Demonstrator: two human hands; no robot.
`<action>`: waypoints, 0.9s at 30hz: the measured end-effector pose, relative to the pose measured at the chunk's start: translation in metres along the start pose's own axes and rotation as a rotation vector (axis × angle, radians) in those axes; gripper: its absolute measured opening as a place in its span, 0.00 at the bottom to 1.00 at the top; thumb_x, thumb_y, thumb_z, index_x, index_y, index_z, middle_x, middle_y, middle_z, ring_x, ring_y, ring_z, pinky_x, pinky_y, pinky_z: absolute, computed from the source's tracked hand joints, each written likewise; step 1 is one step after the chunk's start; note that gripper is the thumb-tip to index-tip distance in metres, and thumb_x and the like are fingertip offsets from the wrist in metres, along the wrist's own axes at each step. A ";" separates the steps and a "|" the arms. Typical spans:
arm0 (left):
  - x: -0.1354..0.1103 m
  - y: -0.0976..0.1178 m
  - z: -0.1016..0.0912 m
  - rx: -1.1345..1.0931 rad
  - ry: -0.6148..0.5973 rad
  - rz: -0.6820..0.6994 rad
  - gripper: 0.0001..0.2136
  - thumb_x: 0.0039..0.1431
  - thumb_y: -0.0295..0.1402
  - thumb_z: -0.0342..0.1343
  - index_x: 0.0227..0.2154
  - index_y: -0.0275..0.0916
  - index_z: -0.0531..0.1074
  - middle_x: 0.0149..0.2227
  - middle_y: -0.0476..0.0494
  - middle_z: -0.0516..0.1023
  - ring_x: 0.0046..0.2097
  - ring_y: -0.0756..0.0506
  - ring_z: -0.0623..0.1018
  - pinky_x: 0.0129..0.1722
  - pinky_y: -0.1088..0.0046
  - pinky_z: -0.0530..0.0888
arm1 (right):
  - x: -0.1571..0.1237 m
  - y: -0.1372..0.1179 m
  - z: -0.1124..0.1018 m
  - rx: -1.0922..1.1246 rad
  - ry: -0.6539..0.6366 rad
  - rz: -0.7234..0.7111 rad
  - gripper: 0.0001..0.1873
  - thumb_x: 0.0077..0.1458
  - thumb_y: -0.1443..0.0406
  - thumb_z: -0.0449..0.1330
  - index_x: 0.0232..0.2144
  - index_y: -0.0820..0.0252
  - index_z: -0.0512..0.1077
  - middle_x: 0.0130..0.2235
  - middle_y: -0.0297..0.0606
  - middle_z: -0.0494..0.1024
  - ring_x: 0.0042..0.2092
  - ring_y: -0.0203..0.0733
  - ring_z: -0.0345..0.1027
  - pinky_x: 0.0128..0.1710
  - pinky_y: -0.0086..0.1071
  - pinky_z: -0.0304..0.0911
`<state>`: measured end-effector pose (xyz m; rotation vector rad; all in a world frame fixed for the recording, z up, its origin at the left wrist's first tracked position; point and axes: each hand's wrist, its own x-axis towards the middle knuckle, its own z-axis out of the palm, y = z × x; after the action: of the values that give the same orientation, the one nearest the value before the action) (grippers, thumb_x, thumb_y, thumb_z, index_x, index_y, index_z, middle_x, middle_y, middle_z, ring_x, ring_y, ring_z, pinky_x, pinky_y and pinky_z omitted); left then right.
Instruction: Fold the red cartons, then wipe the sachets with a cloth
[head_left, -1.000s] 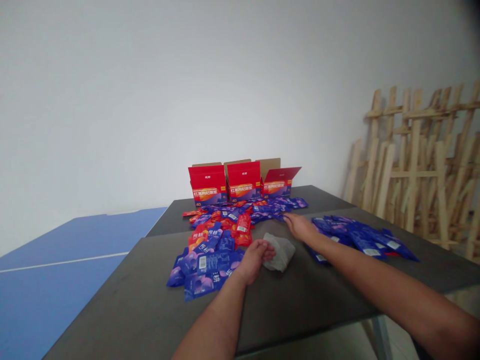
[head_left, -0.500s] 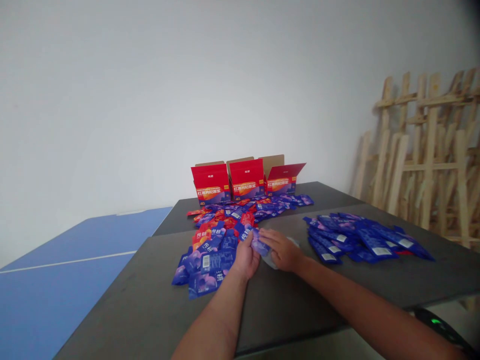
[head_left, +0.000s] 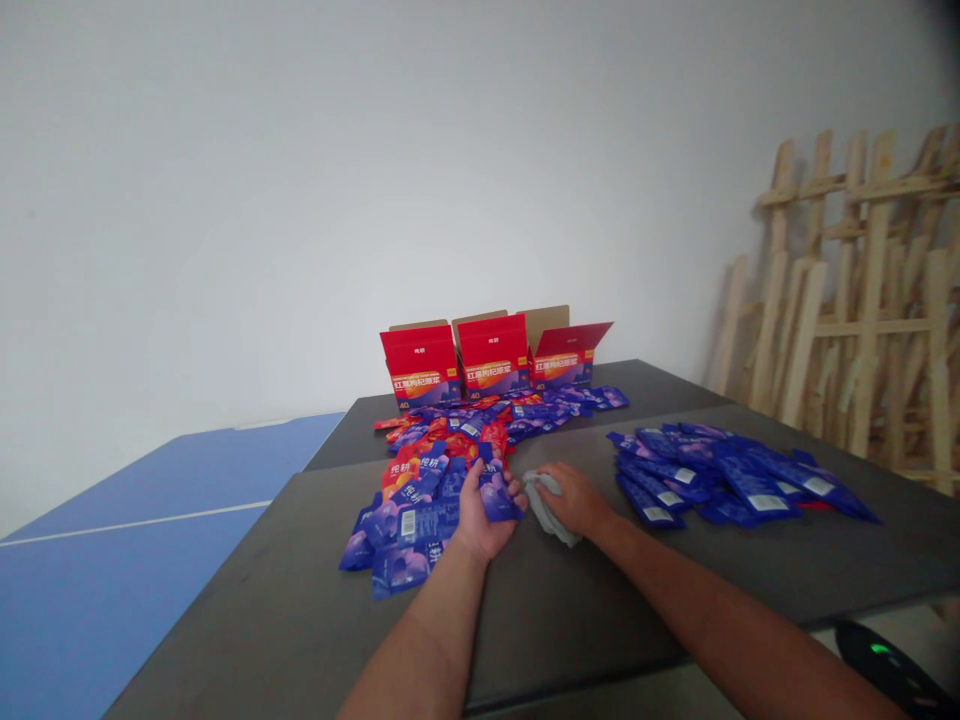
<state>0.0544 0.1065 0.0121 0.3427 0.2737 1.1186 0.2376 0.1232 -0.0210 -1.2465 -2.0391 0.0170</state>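
My left hand is closed round a purple-blue pouch, held just above the dark table. To its right, my right hand grips a crumpled grey cloth against the tabletop. Left of my left hand lie several blue and purple pouches, some overlapping. A mixed heap of red and blue pouches stretches behind both hands toward the boxes. Over on the right, a separate pile of blue pouches shows white label patches.
Three red open-topped cartons, a left one, a middle one and a right one, stand at the back of the dark table. A blue table is at left. Wooden easels lean by the wall at right.
My right hand has come off the pouch and now bunches the grey cloth beside it. The pouch stays in my left hand, which has shifted slightly left and turned palm up.
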 end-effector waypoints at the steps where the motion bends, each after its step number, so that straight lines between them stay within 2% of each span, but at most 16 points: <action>1: 0.000 0.000 0.000 0.009 -0.023 -0.030 0.13 0.58 0.43 0.55 0.38 0.39 0.73 0.28 0.46 0.72 0.25 0.51 0.69 0.24 0.75 0.65 | -0.001 -0.002 -0.004 0.023 0.066 -0.025 0.12 0.61 0.61 0.52 0.42 0.58 0.73 0.38 0.41 0.76 0.41 0.43 0.70 0.42 0.37 0.65; 3: 0.000 0.000 0.000 0.030 -0.028 -0.073 0.16 0.58 0.46 0.55 0.38 0.37 0.73 0.29 0.45 0.73 0.24 0.51 0.67 0.21 0.76 0.62 | -0.005 -0.006 -0.012 0.060 0.168 -0.106 0.13 0.61 0.61 0.53 0.42 0.60 0.73 0.36 0.42 0.74 0.39 0.43 0.69 0.41 0.38 0.66; 5: 0.000 0.000 0.001 0.052 0.013 -0.099 0.18 0.58 0.48 0.55 0.37 0.35 0.74 0.28 0.44 0.73 0.24 0.51 0.68 0.22 0.76 0.63 | -0.010 -0.013 -0.017 0.076 0.205 -0.245 0.13 0.61 0.61 0.54 0.43 0.61 0.73 0.37 0.43 0.73 0.39 0.44 0.68 0.40 0.39 0.66; 9: -0.001 -0.001 0.002 0.044 0.059 -0.179 0.20 0.58 0.48 0.55 0.43 0.35 0.74 0.29 0.44 0.75 0.25 0.49 0.72 0.27 0.74 0.67 | -0.016 -0.031 -0.014 0.013 0.165 -0.553 0.14 0.58 0.63 0.55 0.46 0.54 0.74 0.43 0.43 0.73 0.44 0.45 0.66 0.43 0.40 0.64; 12: -0.003 -0.001 0.002 -0.009 0.035 -0.295 0.21 0.58 0.47 0.55 0.44 0.34 0.74 0.27 0.46 0.75 0.23 0.51 0.70 0.25 0.75 0.66 | -0.014 -0.040 -0.007 -0.041 0.139 -0.645 0.16 0.57 0.66 0.55 0.48 0.51 0.73 0.46 0.39 0.75 0.45 0.44 0.65 0.45 0.40 0.62; 14: -0.004 -0.002 0.002 -0.037 0.012 -0.337 0.20 0.59 0.47 0.55 0.43 0.33 0.74 0.26 0.46 0.74 0.22 0.51 0.70 0.25 0.76 0.67 | -0.012 -0.040 -0.004 -0.060 0.148 -0.616 0.17 0.57 0.67 0.55 0.49 0.52 0.73 0.46 0.38 0.75 0.46 0.44 0.64 0.46 0.40 0.61; 17: -0.005 -0.004 0.005 -0.020 0.001 -0.319 0.17 0.59 0.44 0.55 0.39 0.32 0.74 0.27 0.46 0.74 0.26 0.50 0.73 0.29 0.75 0.70 | -0.008 -0.034 -0.003 -0.087 0.185 -0.508 0.16 0.57 0.67 0.55 0.47 0.55 0.74 0.45 0.40 0.76 0.47 0.45 0.64 0.47 0.40 0.61; 19: -0.006 -0.007 0.007 0.052 -0.007 -0.264 0.12 0.56 0.37 0.56 0.36 0.32 0.73 0.27 0.45 0.74 0.29 0.49 0.74 0.32 0.75 0.71 | -0.007 -0.029 -0.004 -0.108 0.204 -0.418 0.16 0.57 0.68 0.55 0.47 0.56 0.75 0.44 0.41 0.76 0.45 0.45 0.64 0.45 0.39 0.61; 21: -0.007 -0.011 0.008 0.125 -0.025 -0.198 0.07 0.50 0.26 0.57 0.34 0.34 0.73 0.27 0.45 0.73 0.29 0.49 0.74 0.32 0.74 0.71 | -0.006 -0.025 -0.006 -0.135 0.200 -0.327 0.16 0.56 0.68 0.55 0.46 0.56 0.75 0.44 0.41 0.76 0.44 0.45 0.64 0.44 0.38 0.61; 24: -0.008 -0.015 0.008 0.172 -0.051 -0.159 0.15 0.38 0.17 0.53 0.31 0.36 0.72 0.26 0.47 0.72 0.28 0.49 0.73 0.30 0.75 0.70 | -0.004 -0.023 -0.010 -0.178 0.153 -0.211 0.17 0.56 0.68 0.55 0.47 0.54 0.75 0.44 0.42 0.76 0.45 0.46 0.64 0.45 0.39 0.61; 27: -0.009 -0.017 0.006 0.255 -0.051 -0.150 0.17 0.32 0.15 0.50 0.29 0.36 0.70 0.24 0.48 0.69 0.26 0.50 0.72 0.28 0.76 0.68 | -0.002 -0.023 -0.014 -0.199 0.107 -0.130 0.18 0.57 0.67 0.55 0.49 0.54 0.74 0.45 0.43 0.75 0.46 0.48 0.64 0.46 0.40 0.61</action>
<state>0.0673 0.0907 0.0110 0.5668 0.3915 0.9270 0.2287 0.1041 -0.0033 -1.2027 -2.0622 -0.3151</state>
